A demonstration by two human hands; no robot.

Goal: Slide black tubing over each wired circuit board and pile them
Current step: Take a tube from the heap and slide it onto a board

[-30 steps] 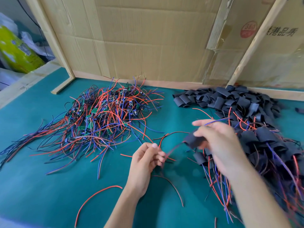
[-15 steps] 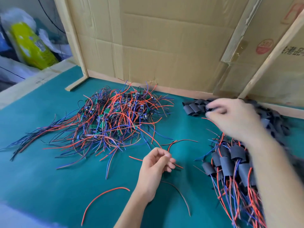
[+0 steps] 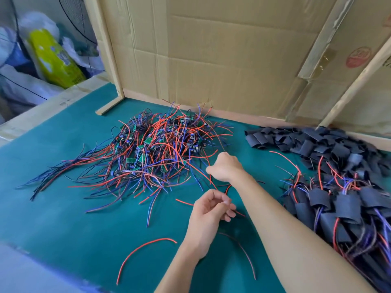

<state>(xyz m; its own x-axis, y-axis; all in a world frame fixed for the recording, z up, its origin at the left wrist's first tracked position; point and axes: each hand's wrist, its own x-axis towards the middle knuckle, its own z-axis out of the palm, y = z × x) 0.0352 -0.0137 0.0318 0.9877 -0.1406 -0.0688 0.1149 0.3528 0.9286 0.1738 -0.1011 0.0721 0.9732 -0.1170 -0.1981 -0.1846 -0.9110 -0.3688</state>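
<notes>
A tangle of red, blue and black wires with small green circuit boards [image 3: 156, 153] lies mid-table on the green mat [image 3: 63, 218]. Loose black tubing pieces [image 3: 306, 140] are heaped at the back right. In front of them lies a pile of boards sleeved in black tubing [image 3: 338, 208]. My right hand [image 3: 226, 166] reaches across to the right edge of the wire tangle, back of the hand up, its fingertips hidden among the wires. My left hand [image 3: 209, 210] hovers nearer me, fingers loosely curled, holding nothing.
A cardboard wall [image 3: 211, 60] with wooden battens closes off the back. Single loose red wires [image 3: 146, 250] lie on the mat near me. Off the left table edge are a yellow bag [image 3: 55, 60] and plastic bags.
My right hand let go of a sleeved board on the right pile, then swung left to the wire tangle. The left hand stayed put and opened slightly. The view shifted left.
</notes>
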